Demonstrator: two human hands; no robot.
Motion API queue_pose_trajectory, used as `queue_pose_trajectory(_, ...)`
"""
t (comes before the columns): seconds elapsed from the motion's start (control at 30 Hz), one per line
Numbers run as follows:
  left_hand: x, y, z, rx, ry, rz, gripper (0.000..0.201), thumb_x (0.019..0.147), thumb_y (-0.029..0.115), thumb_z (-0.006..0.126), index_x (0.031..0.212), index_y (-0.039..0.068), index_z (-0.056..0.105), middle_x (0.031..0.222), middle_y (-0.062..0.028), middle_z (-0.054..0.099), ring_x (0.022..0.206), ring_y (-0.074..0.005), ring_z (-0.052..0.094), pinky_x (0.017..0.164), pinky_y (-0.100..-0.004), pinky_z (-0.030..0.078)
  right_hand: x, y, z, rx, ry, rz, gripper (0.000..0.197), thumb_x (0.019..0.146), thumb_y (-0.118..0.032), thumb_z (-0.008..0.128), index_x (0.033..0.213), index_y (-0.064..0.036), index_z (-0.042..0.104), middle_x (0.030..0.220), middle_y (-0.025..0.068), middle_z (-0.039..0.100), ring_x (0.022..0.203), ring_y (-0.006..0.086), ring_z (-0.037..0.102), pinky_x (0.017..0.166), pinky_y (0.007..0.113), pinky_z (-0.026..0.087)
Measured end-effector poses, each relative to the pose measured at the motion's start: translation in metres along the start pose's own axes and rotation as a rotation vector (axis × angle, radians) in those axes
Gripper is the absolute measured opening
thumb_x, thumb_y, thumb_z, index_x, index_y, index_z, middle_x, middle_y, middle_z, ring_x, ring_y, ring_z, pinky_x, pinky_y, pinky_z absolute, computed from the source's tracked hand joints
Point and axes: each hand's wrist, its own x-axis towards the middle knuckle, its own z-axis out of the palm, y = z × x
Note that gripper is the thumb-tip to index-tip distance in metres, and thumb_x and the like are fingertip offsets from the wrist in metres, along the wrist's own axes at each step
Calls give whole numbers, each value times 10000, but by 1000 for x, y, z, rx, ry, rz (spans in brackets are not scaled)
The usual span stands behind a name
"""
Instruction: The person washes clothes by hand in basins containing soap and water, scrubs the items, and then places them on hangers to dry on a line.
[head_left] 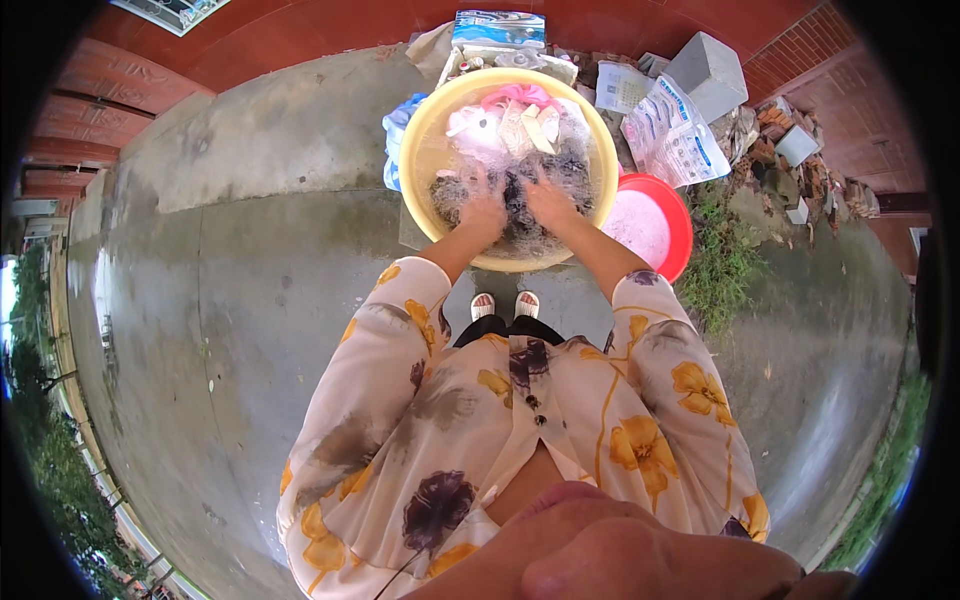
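Note:
A large yellow basin [424,215] holds sudsy water and wet laundry. My left hand [482,208] and my right hand [550,203] are down in the suds on its near side, a short gap apart. Both are closed on a dark cloth [516,200], which bunches up between them; foam partly hides the fingertips. Farther back in the same water lie a pink cloth [520,95] and several white and cream cloths [478,130]. More of the dark cloth spreads to both sides under the foam.
A red basin [682,225] with foamy water stands close on the right. Beside it are a printed plastic bag [675,135], a pale box [708,75] and weeds [720,260]. Blue-and-white plastic [397,140] touches the left side; a blue box [498,30] sits behind. Bricks [775,125] lie far right.

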Motion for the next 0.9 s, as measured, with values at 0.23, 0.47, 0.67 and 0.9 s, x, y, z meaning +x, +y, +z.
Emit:
queue_pose_trajectory(0.23,16,10,0,132,46,96,600,939,224,548,1511,105,408,1654,-203,57,1494,-487,97,1143,-631,291,40,33,35,-312,363,-193,556,953,-253,488,1491,-128,426,1583,189,327,1371,407,428,1158,476,335)
queue_pose_trajectory(0.47,4,-40,-45,-299,218,257,408,914,168,527,1297,57,612,1349,-247,527,1262,-439,510,1072,-497,420,4,10,-55,112,191,-145,389,984,-283,479,1275,-57,605,1275,248,620,1231,411,560,1032,471,448)
queue_pose_trajectory(0.67,-87,-51,-233,-740,491,510,285,961,139,507,1166,5,651,1057,-186,710,1022,-298,662,918,-371,486,-87,-43,-232,399,516,-349,541,1024,-409,462,1311,37,565,1238,211,659,1188,319,597,1045,360,413)
queue_pose_trajectory(0.9,-229,-11,-407,-902,1009,740,268,1031,116,475,1168,-7,671,975,11,684,878,-78,580,802,-235,472,-187,-129,-413,895,699,-745,326,1027,-308,523,1061,-12,656,893,6,663,806,101,585,778,291,479)
